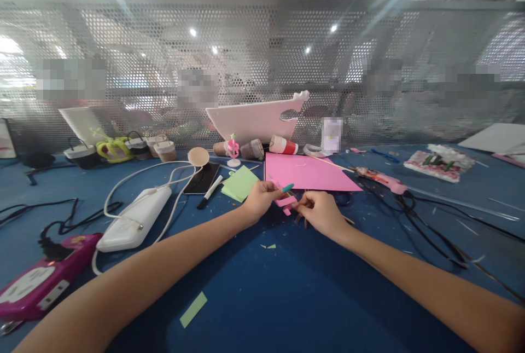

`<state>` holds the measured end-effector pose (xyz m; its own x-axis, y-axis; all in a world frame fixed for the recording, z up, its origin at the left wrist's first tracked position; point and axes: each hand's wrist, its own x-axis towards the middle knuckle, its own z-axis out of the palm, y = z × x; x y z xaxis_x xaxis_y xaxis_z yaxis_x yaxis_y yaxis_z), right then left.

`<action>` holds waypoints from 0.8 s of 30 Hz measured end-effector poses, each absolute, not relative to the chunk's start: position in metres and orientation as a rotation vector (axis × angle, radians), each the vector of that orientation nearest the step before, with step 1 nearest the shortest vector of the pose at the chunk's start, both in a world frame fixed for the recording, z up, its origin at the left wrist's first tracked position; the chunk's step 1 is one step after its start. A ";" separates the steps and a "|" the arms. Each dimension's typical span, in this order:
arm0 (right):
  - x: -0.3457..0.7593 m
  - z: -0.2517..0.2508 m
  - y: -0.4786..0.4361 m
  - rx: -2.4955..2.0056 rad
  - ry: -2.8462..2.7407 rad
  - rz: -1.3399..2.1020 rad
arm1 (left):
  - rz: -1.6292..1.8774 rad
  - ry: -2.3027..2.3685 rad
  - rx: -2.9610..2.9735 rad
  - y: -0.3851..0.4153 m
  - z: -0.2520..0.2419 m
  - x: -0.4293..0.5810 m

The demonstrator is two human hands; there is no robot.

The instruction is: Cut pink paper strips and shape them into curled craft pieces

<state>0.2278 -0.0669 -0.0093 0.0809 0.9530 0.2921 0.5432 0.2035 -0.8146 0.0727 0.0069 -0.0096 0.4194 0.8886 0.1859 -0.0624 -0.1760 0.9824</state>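
Near the middle of the blue table, my left hand (261, 200) is closed in a pinch at the left side of a small pink paper piece (286, 201). A teal tip (288, 187) shows beside its fingers. My right hand (320, 209) pinches the right side of the same pink piece, with a thin stick (348, 220) showing past it. Just behind both hands lies a large pink sheet (307, 172). Green paper sheets (240, 183) rest left of my left hand.
On the left are a white power bank (135, 219), a magenta power strip (49, 276), a black phone (202, 179) and a marker (210, 192). A pink glue gun (381, 179) with black cables lies right. Cups (284, 145) line the back. A green strip (193, 310) lies in front.
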 end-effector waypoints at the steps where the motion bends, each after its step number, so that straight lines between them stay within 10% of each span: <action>1: 0.228 -0.010 -0.067 -1.457 -1.583 0.572 | 1.018 0.778 1.496 0.007 -0.010 0.073; 24: 0.232 -0.015 -0.057 -1.180 -1.467 0.960 | 1.083 0.480 1.405 0.004 -0.002 0.072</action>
